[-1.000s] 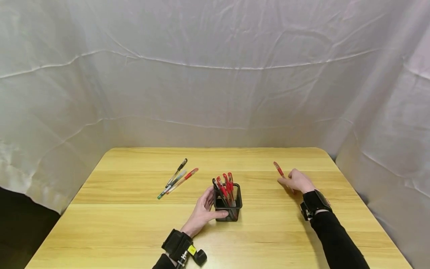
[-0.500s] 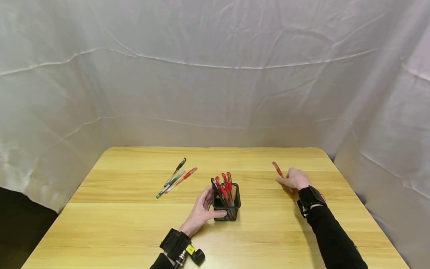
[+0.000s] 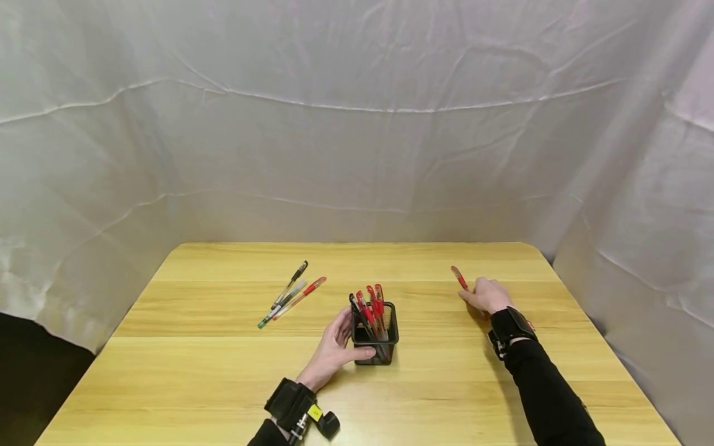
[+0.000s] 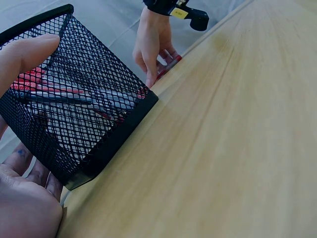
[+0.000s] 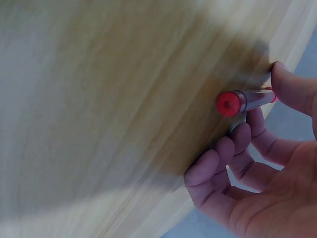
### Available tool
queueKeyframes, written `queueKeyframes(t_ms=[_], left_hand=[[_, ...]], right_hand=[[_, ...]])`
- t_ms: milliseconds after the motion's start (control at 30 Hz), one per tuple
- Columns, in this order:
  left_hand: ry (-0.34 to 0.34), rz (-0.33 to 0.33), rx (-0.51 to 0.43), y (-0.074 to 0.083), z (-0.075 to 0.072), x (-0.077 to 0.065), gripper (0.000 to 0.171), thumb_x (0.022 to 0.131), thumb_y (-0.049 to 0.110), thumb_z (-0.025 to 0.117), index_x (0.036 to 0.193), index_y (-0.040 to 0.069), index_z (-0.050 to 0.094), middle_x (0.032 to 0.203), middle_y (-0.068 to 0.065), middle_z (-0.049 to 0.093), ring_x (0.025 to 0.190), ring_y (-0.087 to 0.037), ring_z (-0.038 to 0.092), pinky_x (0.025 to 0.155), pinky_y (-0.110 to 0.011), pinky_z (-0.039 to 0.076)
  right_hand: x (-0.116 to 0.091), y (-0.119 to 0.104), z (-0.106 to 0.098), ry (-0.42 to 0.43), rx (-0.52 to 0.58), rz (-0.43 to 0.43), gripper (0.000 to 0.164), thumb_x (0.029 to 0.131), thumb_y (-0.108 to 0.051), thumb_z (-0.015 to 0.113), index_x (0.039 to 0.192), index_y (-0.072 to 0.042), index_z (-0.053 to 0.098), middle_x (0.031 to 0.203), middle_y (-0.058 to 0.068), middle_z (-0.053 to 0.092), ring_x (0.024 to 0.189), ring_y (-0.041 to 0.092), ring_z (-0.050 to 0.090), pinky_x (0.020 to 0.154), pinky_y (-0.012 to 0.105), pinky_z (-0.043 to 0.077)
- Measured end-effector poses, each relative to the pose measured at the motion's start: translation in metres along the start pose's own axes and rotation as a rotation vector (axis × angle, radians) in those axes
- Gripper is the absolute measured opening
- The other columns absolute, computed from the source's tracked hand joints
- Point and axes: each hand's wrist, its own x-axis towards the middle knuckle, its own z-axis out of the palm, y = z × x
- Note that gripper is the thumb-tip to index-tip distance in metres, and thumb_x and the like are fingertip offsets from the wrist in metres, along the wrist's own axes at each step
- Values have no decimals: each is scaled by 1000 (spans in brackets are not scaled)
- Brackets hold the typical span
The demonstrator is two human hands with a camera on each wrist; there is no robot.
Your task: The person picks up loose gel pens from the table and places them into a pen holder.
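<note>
The left hand [image 3: 329,357] grips a cup [image 4: 91,114]; the right hand [image 3: 489,296] seemingly pinches a pen [image 5: 253,99], probably light, stiff, best held mid-length.

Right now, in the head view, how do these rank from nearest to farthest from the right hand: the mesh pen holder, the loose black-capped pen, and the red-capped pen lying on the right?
1. Red-capped pen: right side, at the right hand itself.
2. Mesh pen holder: near the middle, held by the left hand.
3. Black-capped pen: left side, beyond the holder.
</note>
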Motion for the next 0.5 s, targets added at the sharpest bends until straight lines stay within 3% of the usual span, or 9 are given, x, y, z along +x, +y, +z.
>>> queueKeyframes(t_ms=[233, 500], left_hand=[[1, -25, 10, 0, -1, 0, 108, 81, 15, 85, 160, -1, 12, 168, -21, 16, 157, -36, 12, 131, -50, 8], [9, -24, -1, 1, 1, -1, 108, 79, 14, 86, 159, 0, 14, 168, -18, 21, 158, -32, 14, 131, -46, 8]], right_hand=[[1, 0, 1, 6, -19, -2, 41, 100, -33, 56, 70, -5, 58, 58, 4, 55, 55, 21, 51, 48, 25, 37], [-2, -2, 0, 20, -38, 3, 35, 101, -27, 54, 77, -2, 56, 68, 11, 55, 64, 26, 54, 54, 28, 38]])
